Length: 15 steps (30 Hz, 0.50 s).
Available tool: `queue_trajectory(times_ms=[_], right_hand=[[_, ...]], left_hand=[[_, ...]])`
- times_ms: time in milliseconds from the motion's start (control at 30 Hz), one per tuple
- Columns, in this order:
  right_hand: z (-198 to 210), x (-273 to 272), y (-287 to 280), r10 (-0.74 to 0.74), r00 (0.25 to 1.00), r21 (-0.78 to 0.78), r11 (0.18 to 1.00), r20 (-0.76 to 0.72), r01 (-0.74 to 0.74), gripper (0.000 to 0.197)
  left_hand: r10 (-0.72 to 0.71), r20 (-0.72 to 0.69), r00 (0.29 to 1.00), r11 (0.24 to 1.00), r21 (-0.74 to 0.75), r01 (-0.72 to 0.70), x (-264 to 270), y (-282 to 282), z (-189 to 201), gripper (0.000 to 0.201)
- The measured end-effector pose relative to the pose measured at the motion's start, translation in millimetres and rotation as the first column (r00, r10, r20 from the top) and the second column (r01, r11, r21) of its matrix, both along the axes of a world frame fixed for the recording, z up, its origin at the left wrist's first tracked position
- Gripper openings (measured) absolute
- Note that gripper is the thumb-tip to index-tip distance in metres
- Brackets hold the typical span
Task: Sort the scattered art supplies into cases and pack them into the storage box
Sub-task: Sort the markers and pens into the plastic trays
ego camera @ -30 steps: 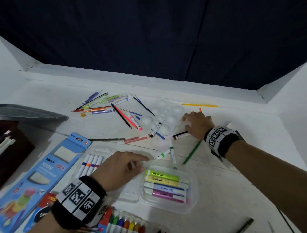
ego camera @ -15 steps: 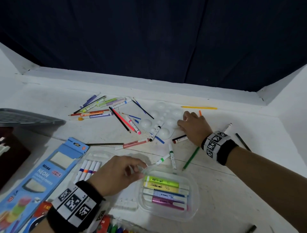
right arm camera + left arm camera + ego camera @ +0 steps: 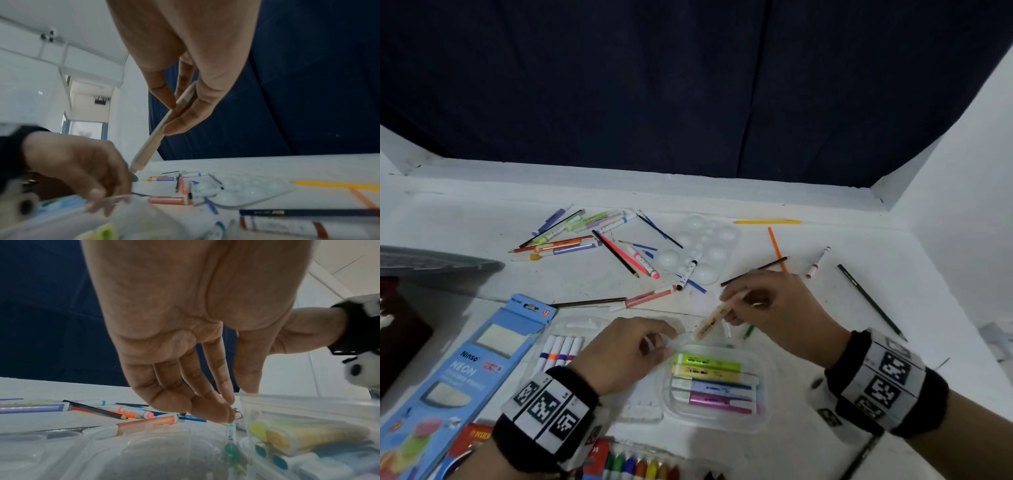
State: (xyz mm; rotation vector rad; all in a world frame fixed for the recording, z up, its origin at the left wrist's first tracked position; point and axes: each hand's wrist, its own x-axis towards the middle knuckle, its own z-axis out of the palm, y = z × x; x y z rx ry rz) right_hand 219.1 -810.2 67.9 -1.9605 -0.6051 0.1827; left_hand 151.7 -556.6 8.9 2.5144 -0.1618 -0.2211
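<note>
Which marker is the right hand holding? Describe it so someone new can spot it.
Start at the clear plastic case of highlighters near the table's front edge. Just above its far rim, the right hand pinches a beige marker that slants down toward the left hand. It is the only marker lifted off the table, and its pale tan barrel matches none of the bright ones lying around.

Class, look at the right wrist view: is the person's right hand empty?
No. The right hand pinches a beige highlighter between thumb and fingers, its tip pointing down.
</note>
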Motion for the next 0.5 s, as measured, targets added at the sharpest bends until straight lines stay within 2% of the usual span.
queue_trajectory(times_ms=[133, 233, 367, 433, 500], right_hand=[[-23.6, -27.0, -12.7, 0.076, 0.992, -0.164, 0.985, 0.102, -0.059, 0.017], [-35.2, -42.9, -18.1, 0.076, 0.992, -0.203, 0.978, 0.104, -0.054, 0.017], [-39.3, -53.9, -17.3, 0.163, 0.962, -0.281, 0.955, 0.22, -0.097, 0.015], [-39.9, -57.2, -16.3, 0.199, 0.945, -0.347, 0.932, 0.259, -0.101, 0.015], [-41.8, -59.9, -14.7, 0.243, 0.923, -0.482, 0.873, 0.299, -0.074, 0.019]], left_hand=[[-0.005, -0.004, 1.0, 1.0, 0.024, 0.005, 0.7, -1.6, 1.9, 0.024], [-0.004, 0.002, 1.0, 0.999, 0.052, 0.004, 0.9, -2.4, 2.4, 0.023], [-0.007, -0.004, 1.0, 0.996, 0.085, 0.007, 1.4, -5.3, 3.0, 0.021], [-0.008, -0.007, 1.0, 0.996, 0.091, 0.009, 1.3, -7.1, 3.7, 0.022], [-0.003, -0.013, 1.0, 0.997, 0.073, 0.004, 0.2, -8.9, 5.5, 0.023]])
